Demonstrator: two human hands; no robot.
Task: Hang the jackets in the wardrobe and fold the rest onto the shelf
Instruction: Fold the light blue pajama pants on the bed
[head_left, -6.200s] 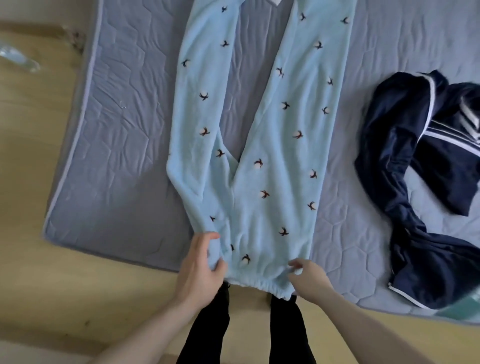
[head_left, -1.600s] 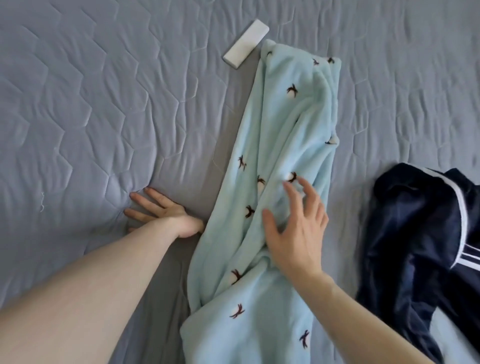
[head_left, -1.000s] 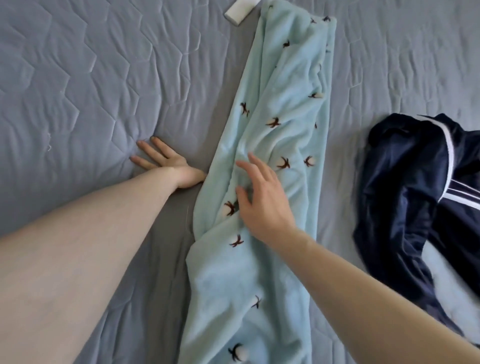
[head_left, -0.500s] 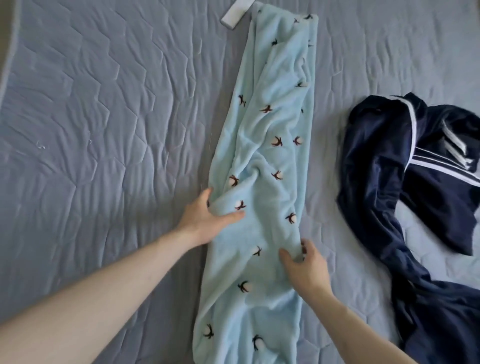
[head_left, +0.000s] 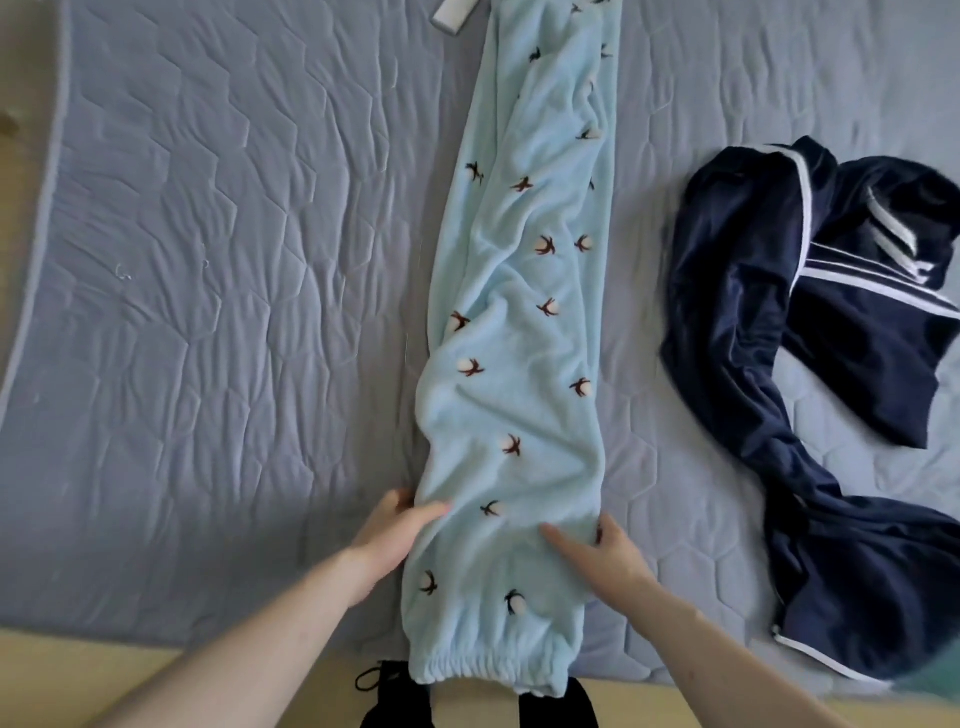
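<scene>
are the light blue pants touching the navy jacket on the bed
Apart. The head view shows a bare strip of grey mattress running between the light blue pants and the navy jacket along their whole visible length.

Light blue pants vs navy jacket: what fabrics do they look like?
Light blue pants: looks like plush fleece, matte and fuzzy, with soft rounded creases and small raised tufts in the print. Navy jacket: likely a smooth synthetic tracksuit knit; it shows a slight sheen and sharper folds, with white stripe trim.
</scene>
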